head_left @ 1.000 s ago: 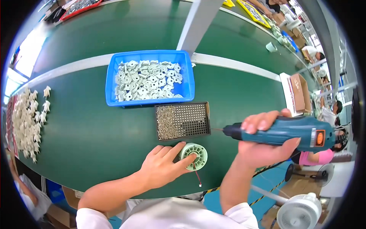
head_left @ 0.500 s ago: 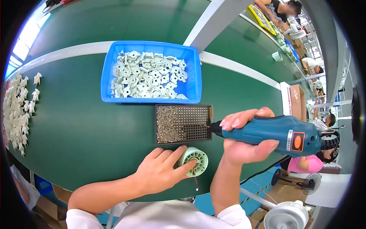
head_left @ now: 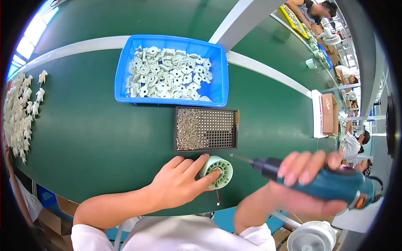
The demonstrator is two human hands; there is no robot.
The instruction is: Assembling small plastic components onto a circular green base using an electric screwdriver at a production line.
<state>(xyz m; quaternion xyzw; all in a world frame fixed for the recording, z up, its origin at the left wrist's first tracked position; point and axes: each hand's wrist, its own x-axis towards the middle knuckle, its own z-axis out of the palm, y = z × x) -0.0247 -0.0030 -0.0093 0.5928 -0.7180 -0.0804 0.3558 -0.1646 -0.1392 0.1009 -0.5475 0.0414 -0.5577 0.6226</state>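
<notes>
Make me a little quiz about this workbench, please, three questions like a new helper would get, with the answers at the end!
1. Which hand grips the teal electric screwdriver?
2. True or false: a red wire trails from the pale green round housing.
3. Fill in the blank: the black perforated tray, between the blue bin and the housing, holds loose ____ in its left part.

Key: 1. The right hand. 2. True. 3. Screws.
</notes>
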